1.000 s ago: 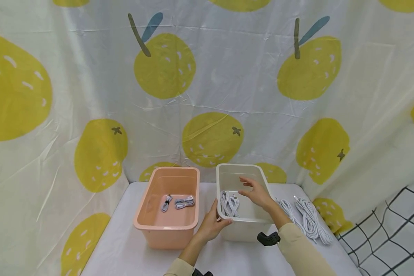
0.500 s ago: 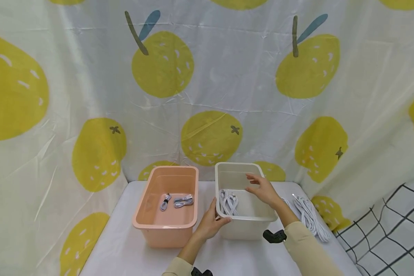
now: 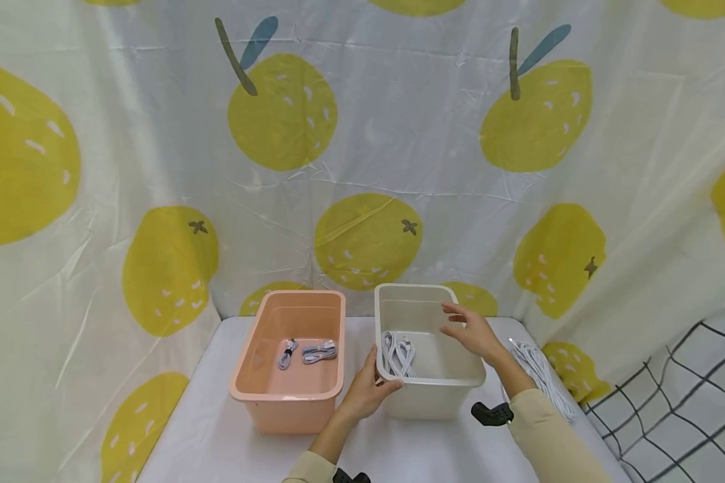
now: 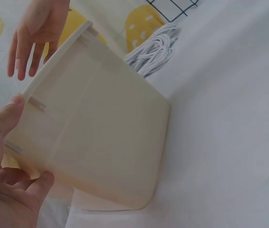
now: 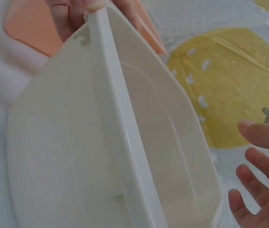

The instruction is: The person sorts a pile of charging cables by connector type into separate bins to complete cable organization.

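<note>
My left hand holds the near left corner of a cream plastic bin. In the left wrist view, its thumb lies at the rim and its fingers bend against the wall below. Two bundles of white cable lie inside the bin at its left. Over the bin's right rim hovers my right hand, its fingers spread and holding nothing. The right wrist view also shows that hand with nothing between thumb and fingers. More coiled white cable lies on the table to the right, partly hidden by the right forearm.
A peach plastic bin stands left of the cream one, with two small bundled grey-white cables inside. A lemon-print curtain hangs behind the white-covered table. Black wire grid is at the right.
My right hand has moved right, from over the middle of the cream bin to its right rim. The left hand keeps its hold on the corner. The head view has shifted slightly.
</note>
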`<action>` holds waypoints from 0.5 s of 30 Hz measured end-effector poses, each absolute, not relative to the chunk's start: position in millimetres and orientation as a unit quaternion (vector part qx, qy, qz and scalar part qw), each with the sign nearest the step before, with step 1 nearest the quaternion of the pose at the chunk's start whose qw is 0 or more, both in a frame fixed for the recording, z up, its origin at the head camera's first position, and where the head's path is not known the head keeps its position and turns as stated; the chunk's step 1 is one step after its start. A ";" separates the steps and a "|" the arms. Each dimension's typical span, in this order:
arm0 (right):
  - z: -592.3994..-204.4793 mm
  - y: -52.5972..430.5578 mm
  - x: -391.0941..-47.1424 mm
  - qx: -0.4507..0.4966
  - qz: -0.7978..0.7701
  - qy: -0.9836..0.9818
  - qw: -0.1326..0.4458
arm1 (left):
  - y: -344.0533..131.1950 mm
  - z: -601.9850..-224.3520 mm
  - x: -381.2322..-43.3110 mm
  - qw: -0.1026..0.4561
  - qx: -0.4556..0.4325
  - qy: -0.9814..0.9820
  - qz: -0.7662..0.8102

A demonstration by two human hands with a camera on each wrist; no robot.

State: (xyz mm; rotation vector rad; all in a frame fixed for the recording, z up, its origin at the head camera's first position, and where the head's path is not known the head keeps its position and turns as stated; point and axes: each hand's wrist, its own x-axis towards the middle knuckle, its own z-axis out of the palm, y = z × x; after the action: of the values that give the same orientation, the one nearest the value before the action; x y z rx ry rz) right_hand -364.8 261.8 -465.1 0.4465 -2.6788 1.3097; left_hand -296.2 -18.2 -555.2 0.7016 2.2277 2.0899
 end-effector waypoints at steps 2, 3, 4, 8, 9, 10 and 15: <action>-464.3 265.8 -364.7 0.144 0.436 -0.886 0.065 | -18.9 -555.0 -296.4 0.004 0.224 0.713 0.665; -464.1 268.3 -364.7 0.142 0.435 -0.887 0.067 | -19.2 -554.8 -296.3 0.003 0.224 0.715 0.663; -463.9 271.1 -364.7 0.142 0.433 -0.888 0.067 | -19.5 -554.3 -296.0 0.004 0.223 0.717 0.660; -463.3 282.1 -363.0 0.126 0.441 -0.886 0.065 | -20.0 -552.1 -294.4 0.010 0.217 0.723 0.656; -463.1 284.7 -362.4 0.122 0.443 -0.886 0.064 | -20.0 -551.7 -293.8 0.012 0.214 0.722 0.658; -462.8 287.2 -361.5 0.118 0.446 -0.885 0.064 | -19.9 -551.7 -293.6 0.012 0.213 0.722 0.659; -462.9 298.0 -356.4 0.099 0.460 -0.879 0.077 | -19.3 -553.5 -294.9 0.006 0.214 0.722 0.659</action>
State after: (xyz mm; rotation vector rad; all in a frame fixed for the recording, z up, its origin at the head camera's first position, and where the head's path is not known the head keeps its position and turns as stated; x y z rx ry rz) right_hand -356.4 298.0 -462.9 0.2961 -2.6337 1.3795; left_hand -294.9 -19.3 -553.5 0.6689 2.2584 2.0613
